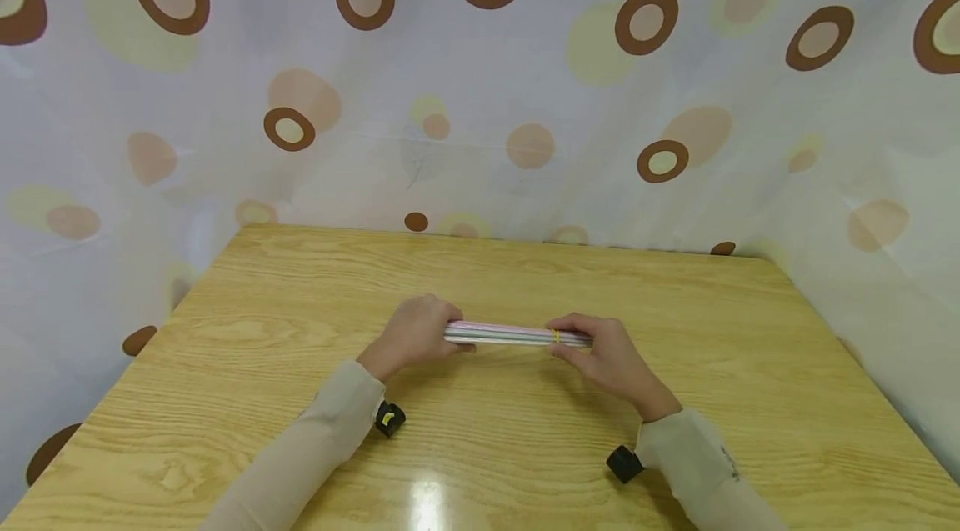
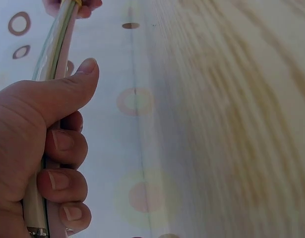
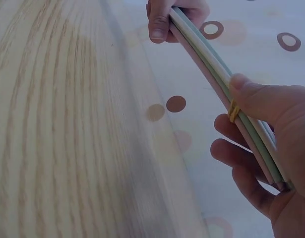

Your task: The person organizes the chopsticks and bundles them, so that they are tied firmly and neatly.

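Note:
A bundle of slim pink, green and white pencils [image 1: 502,334] is held level above the table between both hands. My left hand [image 1: 420,329] grips its left end, and the left wrist view shows the fingers curled round it. A metal ferrule [image 2: 38,231] shows at that end. Around the bundle near its right end runs a yellow rubber band [image 3: 233,111]. My right hand [image 1: 607,352] holds that end between thumb and fingers, with the thumb tip right by the band. The palms hide parts of both ends.
Beneath the hands lies a light wood-grain table [image 1: 300,289]. A white curtain with brown and beige circles [image 1: 480,81] hangs behind it and along both sides. Small black devices sit at the wrists, the left one [image 1: 389,419] and the right one [image 1: 625,463].

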The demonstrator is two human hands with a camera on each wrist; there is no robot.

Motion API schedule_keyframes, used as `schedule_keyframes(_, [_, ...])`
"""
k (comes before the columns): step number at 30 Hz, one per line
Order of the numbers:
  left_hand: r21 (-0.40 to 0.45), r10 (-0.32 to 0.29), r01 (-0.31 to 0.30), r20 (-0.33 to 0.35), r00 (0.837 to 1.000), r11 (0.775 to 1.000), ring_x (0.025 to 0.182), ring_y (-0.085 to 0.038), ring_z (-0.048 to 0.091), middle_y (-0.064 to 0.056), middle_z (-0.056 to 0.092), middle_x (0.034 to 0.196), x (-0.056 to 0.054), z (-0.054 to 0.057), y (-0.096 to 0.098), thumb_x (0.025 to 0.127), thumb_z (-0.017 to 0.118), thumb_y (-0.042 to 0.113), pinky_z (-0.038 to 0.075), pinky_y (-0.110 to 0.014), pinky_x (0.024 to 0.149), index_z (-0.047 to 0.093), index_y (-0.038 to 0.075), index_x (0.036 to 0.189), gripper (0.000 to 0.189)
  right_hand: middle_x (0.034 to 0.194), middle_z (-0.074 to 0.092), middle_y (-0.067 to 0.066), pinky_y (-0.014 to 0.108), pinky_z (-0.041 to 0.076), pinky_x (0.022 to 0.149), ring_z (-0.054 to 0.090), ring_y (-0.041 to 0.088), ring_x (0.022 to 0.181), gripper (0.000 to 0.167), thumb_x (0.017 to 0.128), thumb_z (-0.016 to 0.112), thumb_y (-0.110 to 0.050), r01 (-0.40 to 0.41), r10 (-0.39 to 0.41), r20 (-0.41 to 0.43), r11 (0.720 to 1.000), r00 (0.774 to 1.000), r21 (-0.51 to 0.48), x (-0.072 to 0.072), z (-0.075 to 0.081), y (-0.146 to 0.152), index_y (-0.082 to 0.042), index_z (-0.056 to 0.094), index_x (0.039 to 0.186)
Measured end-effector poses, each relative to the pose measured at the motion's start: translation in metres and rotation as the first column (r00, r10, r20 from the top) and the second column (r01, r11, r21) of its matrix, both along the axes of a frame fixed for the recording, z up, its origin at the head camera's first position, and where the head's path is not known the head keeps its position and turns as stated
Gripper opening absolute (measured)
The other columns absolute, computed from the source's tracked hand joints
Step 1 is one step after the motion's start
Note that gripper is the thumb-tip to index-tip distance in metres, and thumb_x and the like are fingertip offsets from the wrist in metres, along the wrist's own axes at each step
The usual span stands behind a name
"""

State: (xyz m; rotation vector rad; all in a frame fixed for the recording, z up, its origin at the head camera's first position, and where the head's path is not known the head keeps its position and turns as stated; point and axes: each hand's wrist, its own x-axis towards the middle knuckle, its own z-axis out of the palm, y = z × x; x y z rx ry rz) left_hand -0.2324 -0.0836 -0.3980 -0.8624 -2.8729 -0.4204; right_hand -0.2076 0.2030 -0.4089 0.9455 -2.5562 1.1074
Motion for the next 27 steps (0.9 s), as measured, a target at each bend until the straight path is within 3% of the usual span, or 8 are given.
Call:
schedule_keyframes(5, [-0.017,0.021,-0.022,-0.019,1.0,1.0,0.054,-0.006,0.041,0.009,0.062,0.064,-0.001,0.0007,-0.0011,0.075,0.08,0.042,0.035,-0.022,0.05,0.072,0.017,0.078,0.027,0.11,0.067,0.009,0.039,0.054,0.081,0.066,0.022,0.098,0.035,0.085,0.073,-0.011,-0.001,0.001,-0.017,1.0,1.0,0.028,-0.0014,0.0028,0.0054,-0.005,0.061,0.117])
schedule_keyframes(14, [-0.021,0.017,-0.017,-0.025,1.0,1.0,0.052,-0.005,0.04,0.008,0.063,0.064,-0.0002,0.0024,0.0008,0.075,0.08,0.043,0.035,-0.021,0.049,0.074,0.015,0.081,0.029,0.095,0.066,-0.001,0.03,0.053,0.073,0.062,0.01,0.084,0.022,0.084,0.073,-0.005,-0.031,0.034,-0.093,0.999,0.995,0.034,-0.0027,0.0033,0.0101,-0.011,0.062,0.102])
schedule_keyframes(22, [0.016,0.012,-0.012,0.002,1.0,1.0,0.05,-0.005,0.04,0.009,0.058,0.059,0.0022,0.0059,0.0,0.074,0.082,0.042,0.033,-0.021,0.048,0.07,0.015,0.075,0.029,0.097,0.07,0.002,0.035,0.055,0.078,0.069,0.017,0.089,0.02,0.083,0.075,-0.008,-0.003,0.001,-0.093,1.0,0.996,-0.018,-0.0015,0.004,0.0091,-0.01,0.068,0.101])
schedule_keyframes(27, [0.024,0.005,-0.006,0.027,1.0,1.0,0.051,-0.006,0.043,0.006,0.063,0.064,0.0026,0.0073,0.0022,0.073,0.083,0.039,0.035,-0.021,0.049,0.071,0.014,0.078,0.028,0.096,0.072,0.004,0.034,0.056,0.076,0.07,0.019,0.087,0.02,0.081,0.076,-0.008,0.006,-0.011,-0.096,0.999,0.995,-0.048,0.0009,0.0073,0.0089,-0.009,0.07,0.1])
